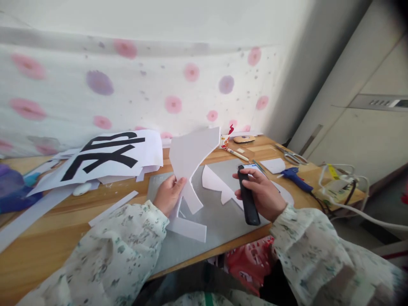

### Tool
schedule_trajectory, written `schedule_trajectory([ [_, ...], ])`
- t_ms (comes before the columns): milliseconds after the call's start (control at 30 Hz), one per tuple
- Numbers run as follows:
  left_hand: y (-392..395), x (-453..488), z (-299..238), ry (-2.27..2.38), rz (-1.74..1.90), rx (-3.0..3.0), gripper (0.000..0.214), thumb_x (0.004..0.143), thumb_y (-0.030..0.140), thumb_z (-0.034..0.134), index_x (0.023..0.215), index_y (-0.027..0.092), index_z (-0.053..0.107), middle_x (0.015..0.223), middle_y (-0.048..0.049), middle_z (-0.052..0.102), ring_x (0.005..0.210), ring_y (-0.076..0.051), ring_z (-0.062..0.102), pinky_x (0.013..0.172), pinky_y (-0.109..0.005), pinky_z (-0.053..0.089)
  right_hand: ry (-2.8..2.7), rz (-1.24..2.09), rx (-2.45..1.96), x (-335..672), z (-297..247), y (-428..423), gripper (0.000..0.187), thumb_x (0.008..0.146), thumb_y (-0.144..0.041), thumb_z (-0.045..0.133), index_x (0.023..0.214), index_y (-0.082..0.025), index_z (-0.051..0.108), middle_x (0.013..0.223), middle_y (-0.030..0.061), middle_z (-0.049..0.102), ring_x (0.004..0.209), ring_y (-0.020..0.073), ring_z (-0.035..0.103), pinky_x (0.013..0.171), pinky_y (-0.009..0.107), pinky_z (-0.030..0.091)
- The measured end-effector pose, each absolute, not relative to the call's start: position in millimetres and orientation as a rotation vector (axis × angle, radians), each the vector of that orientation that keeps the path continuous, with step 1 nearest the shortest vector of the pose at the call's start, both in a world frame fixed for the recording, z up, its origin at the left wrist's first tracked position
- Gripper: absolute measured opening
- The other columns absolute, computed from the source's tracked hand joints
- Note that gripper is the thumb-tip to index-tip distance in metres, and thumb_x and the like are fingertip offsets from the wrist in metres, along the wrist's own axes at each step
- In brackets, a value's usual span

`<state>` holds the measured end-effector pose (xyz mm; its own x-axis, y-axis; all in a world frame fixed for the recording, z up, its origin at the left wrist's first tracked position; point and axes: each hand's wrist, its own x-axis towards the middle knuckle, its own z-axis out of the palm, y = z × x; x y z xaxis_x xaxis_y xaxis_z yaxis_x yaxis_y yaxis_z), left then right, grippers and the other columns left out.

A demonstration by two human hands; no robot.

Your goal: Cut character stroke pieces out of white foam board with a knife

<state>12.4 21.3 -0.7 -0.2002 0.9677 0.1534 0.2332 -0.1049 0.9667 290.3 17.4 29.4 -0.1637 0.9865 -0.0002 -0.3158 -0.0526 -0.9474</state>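
Observation:
My left hand (169, 194) is closed on a white foam board cutout (191, 155), pinching it at its narrow middle. The cutout stands tilted above a grey cutting mat (178, 250), with curved edges and a strip-like lower part. In my right hand (263, 193) is a slim black tool with a long handle (247, 195), shaped like a utility knife; no blade shows. Between the hands, a curved white foam board offcut (214, 182) lies on the mat. Behind the right hand, a phone (251, 167) is partly covered.
Printed paper with black characters (108, 155) covers the back left. On the right are a blue glue gun (298, 180), scissors (291, 156), a power strip with white cables (339, 189), a pen (237, 154) and a small cup (224, 141). A white strip (113, 208) lies left of the mat.

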Motion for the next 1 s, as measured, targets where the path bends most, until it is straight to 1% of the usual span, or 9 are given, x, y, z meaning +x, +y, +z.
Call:
schedule_trajectory([
  [167,16,3,-4,1.508,1.388,1.414,0.041,0.075,0.057,0.066,0.089,0.019,0.059,0.070,0.0019,0.061,0.063,-0.016,0.053,0.057,-0.025,0.037,-1.462,1.312,-0.719,269,23,20,0.033,0.080,-0.021,0.067,0.092,-0.027,0.038,0.114,0.0004,0.063,0.066,0.0093,0.064,0.067,0.029,0.052],
  [233,13,0,-4,1.499,1.412,1.395,0.040,0.078,0.057,0.063,0.089,0.019,0.057,0.070,0.0023,0.059,0.063,-0.016,0.052,0.057,-0.025,0.037,-1.545,1.262,-0.688,264,12,20,0.033,0.084,-0.023,0.064,0.100,-0.028,0.036,0.110,0.0021,0.064,0.066,0.0097,0.062,0.066,0.030,0.052],
  [367,9,0,-5,1.429,1.422,1.352,0.035,0.081,0.054,0.062,0.084,0.020,0.056,0.069,0.0025,0.057,0.063,-0.014,0.051,0.057,-0.024,0.038,-1.674,1.149,-0.790,262,-15,24,0.050,0.086,-0.028,0.062,0.126,-0.024,0.032,0.091,0.0030,0.065,0.062,0.0127,0.059,0.060,0.030,0.052],
  [400,9,0,-6,1.403,1.420,1.337,0.035,0.081,0.054,0.063,0.084,0.020,0.057,0.070,0.0023,0.057,0.063,-0.014,0.052,0.057,-0.023,0.039,-1.715,1.111,-0.856,263,-19,25,0.047,0.085,-0.029,0.062,0.124,-0.022,0.037,0.087,0.0022,0.065,0.061,0.0135,0.058,0.059,0.031,0.051],
  [467,9,2,-7,1.349,1.415,1.300,0.036,0.080,0.055,0.064,0.084,0.020,0.057,0.070,0.0022,0.058,0.063,-0.014,0.052,0.058,-0.023,0.039,-1.820,0.975,-1.025,264,-23,25,0.033,0.082,-0.031,0.065,0.108,-0.020,0.049,0.079,0.0005,0.063,0.062,0.0151,0.058,0.060,0.031,0.049],
  [567,9,5,-8,1.286,1.397,1.230,0.038,0.078,0.055,0.066,0.078,0.019,0.055,0.067,0.0027,0.056,0.060,-0.013,0.050,0.056,-0.022,0.039,-1.995,0.746,-1.151,266,-16,21,0.016,0.080,-0.029,0.064,0.087,-0.020,0.053,0.070,-0.0011,0.060,0.062,0.0166,0.056,0.059,0.030,0.047],
  [633,6,7,-7,1.247,1.371,1.190,0.037,0.079,0.055,0.066,0.080,0.019,0.057,0.069,0.0023,0.058,0.061,-0.013,0.051,0.057,-0.022,0.040,-2.127,0.762,-1.038,264,-4,16,0.010,0.081,-0.023,0.058,0.090,-0.020,0.055,0.074,0.0002,0.061,0.065,0.0167,0.057,0.061,0.029,0.046],
  [800,-5,13,1,1.148,1.329,1.151,0.039,0.075,0.057,0.070,0.079,0.019,0.060,0.067,0.0032,0.057,0.059,-0.010,0.050,0.059,-0.020,0.042,-2.386,0.884,-0.685,253,20,3,0.035,0.078,-0.011,0.051,0.112,-0.019,0.055,0.100,0.0058,0.065,0.088,0.0183,0.061,0.077,0.029,0.047],
  [1000,-16,25,4,1.025,1.247,1.040,0.042,0.069,0.058,0.074,0.077,0.019,0.061,0.050,0.0066,0.047,0.042,-0.007,0.036,0.047,-0.020,0.036,-2.455,0.615,-0.826,230,11,-4,0.012,0.081,-0.019,0.054,0.093,-0.020,0.056,0.081,0.0023,0.064,0.070,0.0162,0.059,0.062,0.026,0.040],
])
